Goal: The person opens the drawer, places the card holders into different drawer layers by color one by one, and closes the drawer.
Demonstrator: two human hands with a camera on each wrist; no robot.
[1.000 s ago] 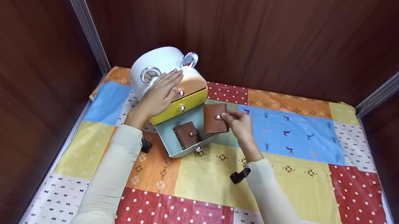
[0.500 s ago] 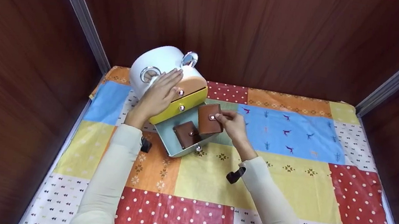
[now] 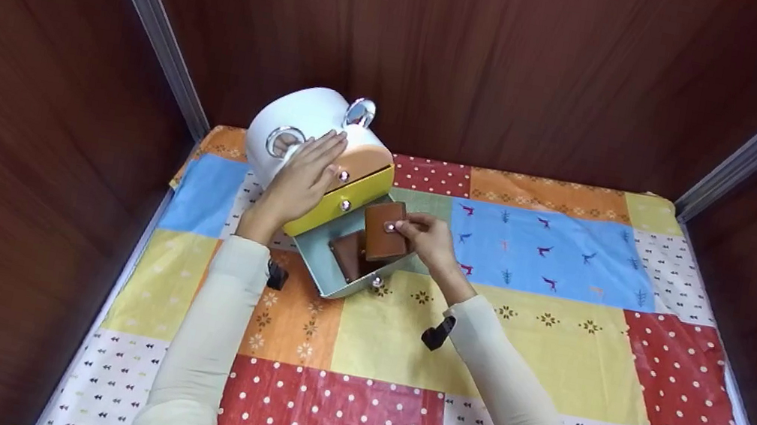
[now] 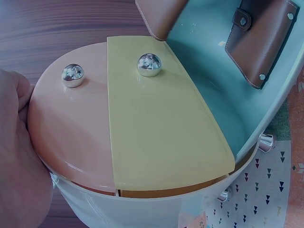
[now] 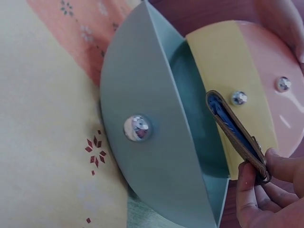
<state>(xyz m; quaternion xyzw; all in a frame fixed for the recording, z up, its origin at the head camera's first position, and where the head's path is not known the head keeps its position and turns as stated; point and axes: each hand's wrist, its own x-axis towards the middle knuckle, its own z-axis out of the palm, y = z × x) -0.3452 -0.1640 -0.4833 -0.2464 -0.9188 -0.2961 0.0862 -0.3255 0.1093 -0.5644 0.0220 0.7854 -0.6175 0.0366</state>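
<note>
A rounded white organizer (image 3: 303, 113) has an orange top drawer, a yellow middle drawer (image 3: 317, 214) and a teal bottom drawer (image 3: 319, 249) pulled out. My left hand (image 3: 299, 185) lies with straight fingers on the organizer's top and front edge. My right hand (image 3: 430, 243) pinches a brown snap wallet (image 3: 384, 235) by its edge, fingers and thumb near the snap. The wallet stands over the right part of the teal drawer; the right wrist view shows its blue inside between the covers. A darker brown wallet (image 3: 346, 254) lies in the drawer, partly hidden behind the held one.
A patchwork cloth (image 3: 404, 338) covers the table. Dark wood panels (image 3: 449, 56) rise at the back and both sides. Silver knobs (image 3: 377, 282) stick out from the drawer fronts, and chrome rings (image 3: 360, 112) sit on the organizer's top.
My right hand has carried the brown wallet left and a little nearer, over the teal drawer, where it now covers more of the wallet inside. The left hand keeps its place.
</note>
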